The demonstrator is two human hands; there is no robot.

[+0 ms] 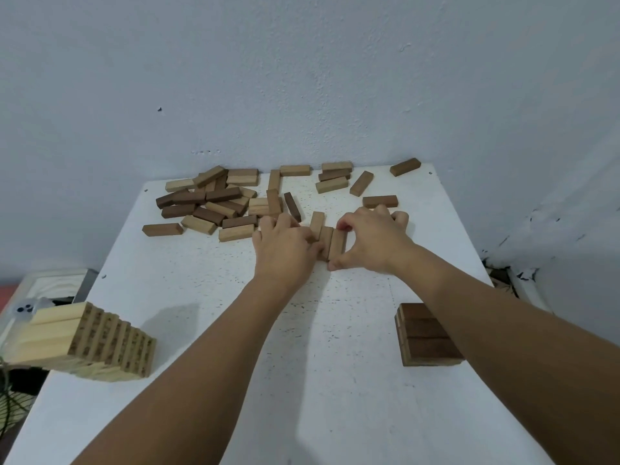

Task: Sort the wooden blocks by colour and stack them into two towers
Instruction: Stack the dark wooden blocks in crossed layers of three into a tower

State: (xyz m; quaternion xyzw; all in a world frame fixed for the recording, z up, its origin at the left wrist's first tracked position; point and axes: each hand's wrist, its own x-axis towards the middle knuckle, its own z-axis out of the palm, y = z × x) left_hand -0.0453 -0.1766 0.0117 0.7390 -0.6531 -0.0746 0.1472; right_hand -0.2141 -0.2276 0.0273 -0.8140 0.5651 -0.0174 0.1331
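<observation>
Three mid-brown wooden blocks [332, 242] lie side by side on the white table [208, 273], squeezed between my hands. My left hand [285, 250] holds their left side with curled fingers. From the right, my right hand [372, 239] pinches them, thumb at the near end and forefinger at the far end. A heap of loose light and dark blocks [208, 203] lies at the far left. A tall tower of light blocks [90, 340] stands near left. A low stack of dark blocks [426, 337] sits near right, partly under my right forearm.
More loose blocks [335, 177] are scattered along the wall at the table's far edge, and one dark block [405, 167] lies at the far right corner. A white bin-like object [53, 283] sits beyond the table's left edge.
</observation>
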